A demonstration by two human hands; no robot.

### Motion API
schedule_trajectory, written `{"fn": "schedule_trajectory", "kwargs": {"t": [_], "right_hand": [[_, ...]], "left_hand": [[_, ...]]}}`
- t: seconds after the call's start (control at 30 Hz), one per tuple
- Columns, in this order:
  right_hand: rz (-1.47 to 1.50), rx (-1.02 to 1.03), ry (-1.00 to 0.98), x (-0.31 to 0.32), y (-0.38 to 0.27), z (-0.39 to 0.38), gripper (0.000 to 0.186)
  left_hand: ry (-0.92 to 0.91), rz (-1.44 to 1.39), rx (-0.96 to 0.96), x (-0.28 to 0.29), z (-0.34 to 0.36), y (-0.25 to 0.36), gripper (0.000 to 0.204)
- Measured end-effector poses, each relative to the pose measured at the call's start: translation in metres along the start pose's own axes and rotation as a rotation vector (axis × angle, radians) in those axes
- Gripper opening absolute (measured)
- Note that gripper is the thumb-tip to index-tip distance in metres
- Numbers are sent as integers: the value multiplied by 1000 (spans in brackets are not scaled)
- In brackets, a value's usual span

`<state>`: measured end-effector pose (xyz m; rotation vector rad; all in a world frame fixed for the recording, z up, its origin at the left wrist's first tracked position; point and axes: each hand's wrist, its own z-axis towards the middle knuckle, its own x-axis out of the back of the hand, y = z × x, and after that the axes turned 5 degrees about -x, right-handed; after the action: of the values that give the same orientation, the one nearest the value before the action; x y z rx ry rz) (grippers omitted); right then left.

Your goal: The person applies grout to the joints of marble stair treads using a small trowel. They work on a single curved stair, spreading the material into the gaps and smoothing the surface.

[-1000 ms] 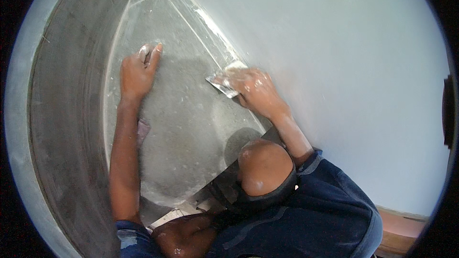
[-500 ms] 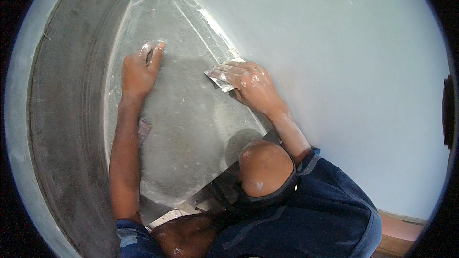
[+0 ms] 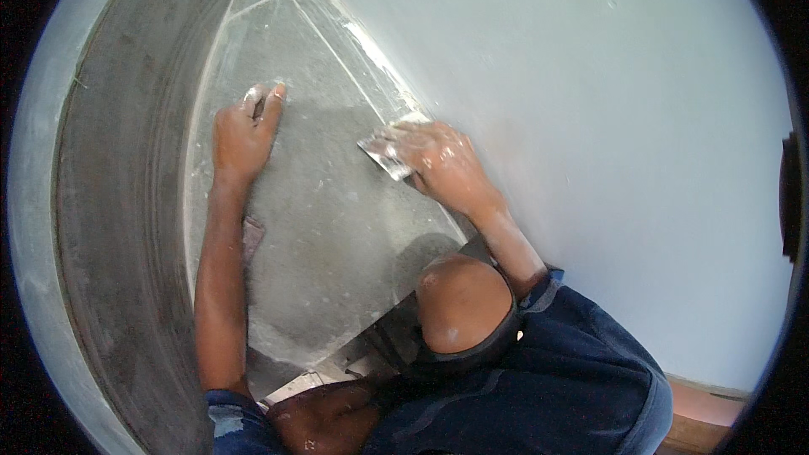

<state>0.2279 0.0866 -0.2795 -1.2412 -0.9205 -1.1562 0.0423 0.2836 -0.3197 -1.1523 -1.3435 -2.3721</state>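
Note:
My right hand (image 3: 434,156) is closed on a thin, flat metal scraper (image 3: 383,153), smeared with white paste, at the right-hand seam of a grey, tapering ledge (image 3: 312,185), against the pale wall (image 3: 624,118). My left hand (image 3: 245,139) rests on the ledge left of it, fingers curled and white with residue; what they hold, if anything, is hidden. A small pinkish-brown piece (image 3: 253,238) lies beside my left forearm. White lines run along the ledge's edges.
A dark curved wall (image 3: 114,202) rises on the left. My bare knee (image 3: 463,303) is at the ledge's near edge, low in the picture. A pinkish and wooden band (image 3: 704,409) shows at the lower right, and a dark shape (image 3: 788,194) at the far right rim.
My right hand and the scraper have shifted slightly, a little left along the seam. The whole view bobs a little. My left hand stays curled in nearly the same place.

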Motion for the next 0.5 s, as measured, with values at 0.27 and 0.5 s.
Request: {"fn": "schedule_trajectory", "kwargs": {"t": [0.27,0.5], "right_hand": [[-27,-41,-11,-3,2,-8,53],[-14,-79,1,-11,3,-7,45]], "left_hand": [[5,44,-20,1,0,-1,44],[-27,40,3,5,1,2,44]]}}
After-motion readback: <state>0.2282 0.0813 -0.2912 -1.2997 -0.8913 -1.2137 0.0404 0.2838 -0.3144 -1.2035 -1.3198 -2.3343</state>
